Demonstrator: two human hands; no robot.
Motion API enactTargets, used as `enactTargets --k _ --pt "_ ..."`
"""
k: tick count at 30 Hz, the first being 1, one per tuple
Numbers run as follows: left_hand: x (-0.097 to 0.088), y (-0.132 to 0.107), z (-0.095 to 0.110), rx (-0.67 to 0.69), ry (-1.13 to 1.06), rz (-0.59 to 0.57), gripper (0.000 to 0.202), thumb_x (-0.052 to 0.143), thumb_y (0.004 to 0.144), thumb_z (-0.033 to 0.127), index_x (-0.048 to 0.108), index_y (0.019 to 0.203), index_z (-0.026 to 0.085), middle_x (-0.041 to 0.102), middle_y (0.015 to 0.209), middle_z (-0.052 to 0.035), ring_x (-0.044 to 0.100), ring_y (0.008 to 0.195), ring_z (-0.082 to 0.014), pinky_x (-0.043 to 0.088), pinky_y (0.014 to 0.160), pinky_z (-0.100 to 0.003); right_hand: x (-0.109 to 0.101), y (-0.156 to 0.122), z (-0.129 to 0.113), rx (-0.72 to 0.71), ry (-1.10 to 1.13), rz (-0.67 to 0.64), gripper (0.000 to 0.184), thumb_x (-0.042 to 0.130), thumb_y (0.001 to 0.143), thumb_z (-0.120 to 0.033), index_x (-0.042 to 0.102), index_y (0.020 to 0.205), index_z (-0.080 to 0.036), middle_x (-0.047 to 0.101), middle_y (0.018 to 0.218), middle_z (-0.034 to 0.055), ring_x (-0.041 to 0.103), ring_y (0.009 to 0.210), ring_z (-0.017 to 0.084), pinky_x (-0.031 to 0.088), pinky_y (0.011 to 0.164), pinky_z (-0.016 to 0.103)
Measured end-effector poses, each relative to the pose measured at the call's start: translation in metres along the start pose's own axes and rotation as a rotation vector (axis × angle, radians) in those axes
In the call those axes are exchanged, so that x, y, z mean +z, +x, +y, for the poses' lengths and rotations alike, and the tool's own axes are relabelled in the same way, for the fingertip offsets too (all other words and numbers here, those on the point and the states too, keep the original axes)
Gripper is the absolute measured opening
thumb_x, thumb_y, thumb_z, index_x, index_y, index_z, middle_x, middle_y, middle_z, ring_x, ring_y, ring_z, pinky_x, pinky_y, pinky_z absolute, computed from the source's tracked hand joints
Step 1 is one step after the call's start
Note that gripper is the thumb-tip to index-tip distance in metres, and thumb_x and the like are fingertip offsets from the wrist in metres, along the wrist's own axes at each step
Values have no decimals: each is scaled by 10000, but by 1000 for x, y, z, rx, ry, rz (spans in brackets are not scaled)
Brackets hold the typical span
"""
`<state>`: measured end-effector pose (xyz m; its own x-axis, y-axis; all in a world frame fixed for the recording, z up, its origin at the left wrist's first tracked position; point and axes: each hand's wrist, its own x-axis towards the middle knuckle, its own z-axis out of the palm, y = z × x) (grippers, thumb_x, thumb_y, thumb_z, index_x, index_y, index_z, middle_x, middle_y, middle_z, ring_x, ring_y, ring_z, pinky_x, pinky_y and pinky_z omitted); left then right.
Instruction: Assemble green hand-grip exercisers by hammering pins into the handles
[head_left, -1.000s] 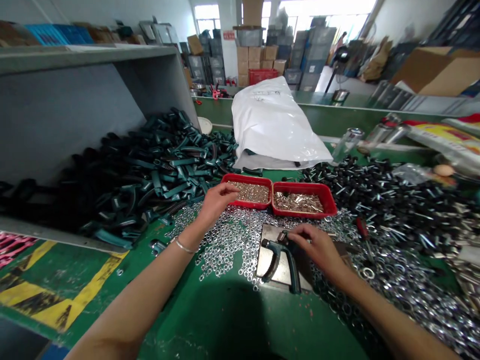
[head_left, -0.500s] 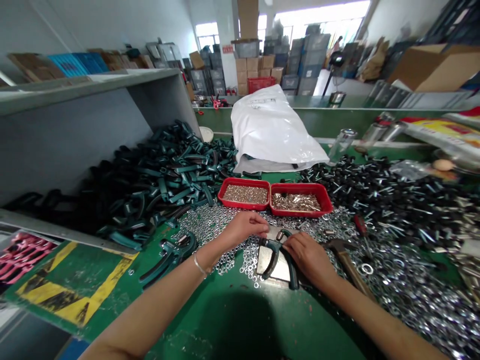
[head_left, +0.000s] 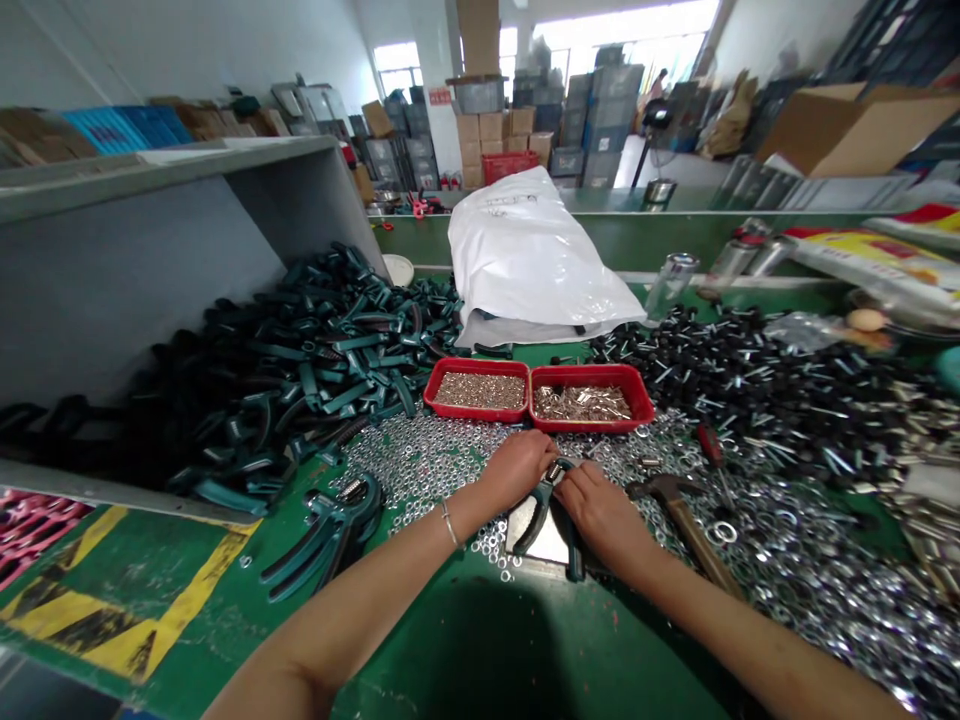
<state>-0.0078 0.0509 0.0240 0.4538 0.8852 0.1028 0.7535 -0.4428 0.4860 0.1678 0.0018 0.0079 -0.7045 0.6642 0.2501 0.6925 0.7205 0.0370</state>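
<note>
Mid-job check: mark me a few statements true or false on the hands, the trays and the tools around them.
1. The right hand is on the clamp over the metal plate. True.
2. The left hand is inside the left tray. False: the left hand is by the clamp's upper end, on the near side of the left tray.
3. The hammer lies to the right of the right hand. True.
4. The bracelet is on the right wrist. False: the bracelet is on the left wrist.
5. The white bag lies beyond the trays. True.
6. The screwdriver lies between the trays. False: the screwdriver lies right of the hammer's head.
</note>
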Motion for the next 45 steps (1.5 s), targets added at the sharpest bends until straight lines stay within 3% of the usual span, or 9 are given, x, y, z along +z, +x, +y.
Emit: enactTargets --k 5,12,19,23,28,33,38,41,45 --pt "11 1 -1 -2 13 36 194 497 948 222 670 873 175 682 895 -52 614 883 -201 452 845 -307 4 -5 0 -17 101 32 169 483 940 -83 640 929 -143 618 881 112 526 856 267 484 751 388" --pt "19 1 2 -8 64 55 203 484 962 228 670 912 162 683 904 -66 624 890 -209 457 852 -322 -3 -27 20 255 524 105 197 514 975 -219 558 1166 -195 598 1146 103 541 1106 241 476 978 419" --pt "24 -2 2 306 488 19 168 454 947 101 621 956 101 632 954 -119 577 942 -246 436 911 -399 -22 -124 58 458 77 -36 240 470 963 -335 578 1076 -153 610 1027 155 599 936 304 509 836 474" --pt "18 -1 1 385 490 -16 160 454 960 115 613 973 102 628 968 -109 571 956 -231 431 938 -392 -24 -145 66 546 94 -137 228 460 945 -373 571 976 -175 631 880 119 628 778 272 518 666 385" --pt "17 -29 6 192 216 125 308 497 979 349 562 1205 148 617 1181 -102 547 1110 -232 431 991 -396 -41 -131 71 612 314 35 322 486 912 -431 551 1085 -168 658 916 116 646 792 261 516 706 369" --pt "31 -61 8 313 267 90 290 429 1004 256 564 1236 149 625 1185 -99 560 1104 -237 440 990 -406 -63 -87 53 552 722 -207 282 384 980 -457 546 990 -226 665 815 40 640 708 214 497 660 319" --pt "36 -63 16 275 258 73 287 433 986 165 571 1236 145 626 1175 -102 553 1117 -241 442 1005 -422 -65 -28 37 546 721 -146 347 292 1016 -472 539 998 -230 679 826 49 641 752 221 466 704 325" --pt "24 -63 24 167 119 112 260 508 965 213 583 1207 157 625 1165 -86 548 1110 -231 446 1017 -406 -62 -7 40 491 712 -245 363 331 1005 -476 584 980 -217 699 859 76 649 800 236 464 746 337" --pt "-19 -52 12 35 28 214 169 526 958 240 608 1077 152 626 1095 -87 564 1057 -218 471 969 -389 -65 -8 41 451 806 -299 450 269 1013 -523 583 905 -220 677 800 54 622 738 209 458 721 322"
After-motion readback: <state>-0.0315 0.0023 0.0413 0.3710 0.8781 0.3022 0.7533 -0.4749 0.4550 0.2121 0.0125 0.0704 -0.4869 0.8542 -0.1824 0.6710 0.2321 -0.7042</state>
